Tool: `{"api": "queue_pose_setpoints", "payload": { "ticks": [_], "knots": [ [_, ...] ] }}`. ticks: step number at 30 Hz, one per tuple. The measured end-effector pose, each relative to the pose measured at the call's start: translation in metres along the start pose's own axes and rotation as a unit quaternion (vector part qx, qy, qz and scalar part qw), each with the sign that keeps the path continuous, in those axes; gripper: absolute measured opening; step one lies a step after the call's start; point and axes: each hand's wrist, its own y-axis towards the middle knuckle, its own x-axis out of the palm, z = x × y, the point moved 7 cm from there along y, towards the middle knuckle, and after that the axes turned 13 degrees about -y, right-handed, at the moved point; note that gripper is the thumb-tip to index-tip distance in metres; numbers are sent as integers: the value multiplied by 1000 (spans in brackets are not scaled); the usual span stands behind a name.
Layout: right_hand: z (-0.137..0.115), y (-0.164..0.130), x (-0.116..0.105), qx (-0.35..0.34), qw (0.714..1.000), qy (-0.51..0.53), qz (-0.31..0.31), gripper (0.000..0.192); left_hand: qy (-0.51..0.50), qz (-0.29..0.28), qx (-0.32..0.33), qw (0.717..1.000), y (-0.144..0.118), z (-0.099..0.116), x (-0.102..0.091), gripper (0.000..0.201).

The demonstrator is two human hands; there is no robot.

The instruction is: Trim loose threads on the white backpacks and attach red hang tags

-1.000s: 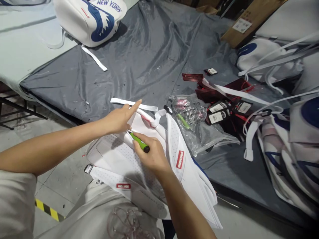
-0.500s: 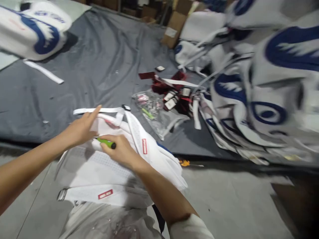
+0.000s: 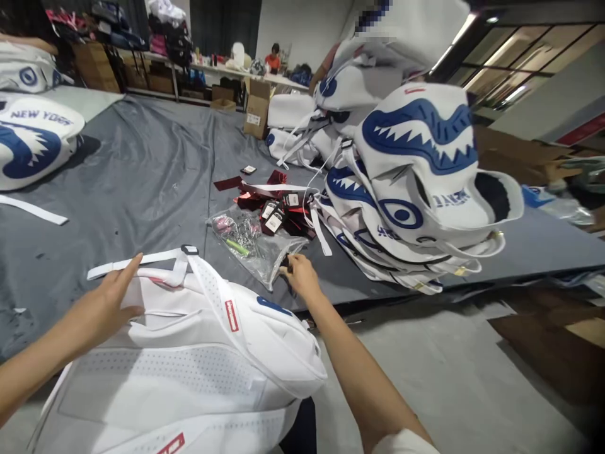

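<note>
A white mesh-backed backpack (image 3: 198, 366) with red labels lies across my lap and the edge of the grey-covered table (image 3: 142, 176). My left hand (image 3: 106, 306) rests flat on its top by the handle and white strap, fingers apart. My right hand (image 3: 300, 276) reaches to the near corner of a clear plastic bag (image 3: 258, 249), its fingers pinched on a small dark end that looks like the pen's tip. The rest of the pen is hidden. Inside the bag lies another green pen (image 3: 236, 246).
A heap of red and black hang tags (image 3: 278, 208) lies behind the bag. To the right is a tall stack of white and blue shark-face backpacks (image 3: 406, 189), and another backpack (image 3: 33, 139) sits at the far left. A cardboard box (image 3: 255, 116) and a seated person (image 3: 273, 60) are far back.
The view has tipped up and right. My right hand left the backpack and moved right to the plastic bag's corner. My left hand stays on the backpack's top.
</note>
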Motion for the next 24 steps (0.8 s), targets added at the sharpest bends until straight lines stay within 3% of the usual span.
{"api": "queue_pose_setpoints", "payload": {
  "ticks": [5, 11, 14, 17, 19, 22, 24],
  "knots": [
    [-19, 6, 33, -89, 994, -53, -43, 31, 28, 11, 12, 999, -4, 29, -6, 90],
    [-14, -11, 28, -116, 985, -105, -73, 28, 52, -48, -14, 997, 13, 40, 2, 86],
    [-13, -15, 19, -113, 985, -107, -74, 21, 44, -46, 1, 998, 19, 37, 3, 87],
    [-6, -18, 3, -89, 990, -91, -52, 19, 21, -46, 3, 999, 17, 32, 4, 88],
    [8, -21, -16, -36, 996, -80, -15, 24, -12, -25, 14, 1000, 11, 33, -1, 89],
    [23, -34, -58, 43, 996, -37, 62, 33, -77, 83, 89, 990, -6, 58, -23, 84],
    [13, -51, -89, 30, 987, 108, 113, 32, -136, 152, 154, 967, -24, 87, -40, 75]
  ]
}}
